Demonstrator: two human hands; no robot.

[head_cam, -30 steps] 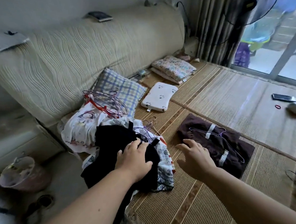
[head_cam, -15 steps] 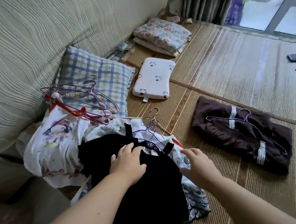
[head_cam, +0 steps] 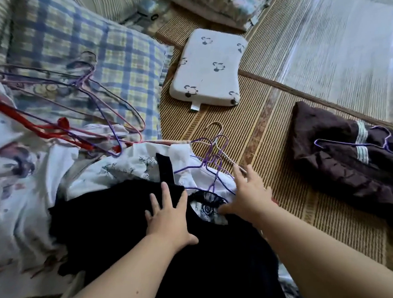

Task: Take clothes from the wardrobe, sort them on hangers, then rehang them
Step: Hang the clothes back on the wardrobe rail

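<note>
Presses left hand (head_cam: 170, 218) flat on black top (head_cam: 107, 225), fingers (head_cam: 165, 193) straight and apart. Lays right hand (head_cam: 249, 196) on white shirt (head_cam: 187, 158), fingers splayed, tips at purple hangers (head_cam: 212, 157). Has brown garment (head_cam: 355, 172) well right of right fingers, loose hangers (head_cam: 63, 124) well beyond left fingertips, on checked pillow (head_cam: 115, 61).

Open bare mat (head_cam: 271, 129) between the hanger tangle (head_cam: 212, 156) and folded brown garment (head_cam: 346, 173)

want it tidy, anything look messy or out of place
Yes: hangers lie tangled across the checked pillow, and the black garment sits crumpled on a heap of white clothes.
</note>
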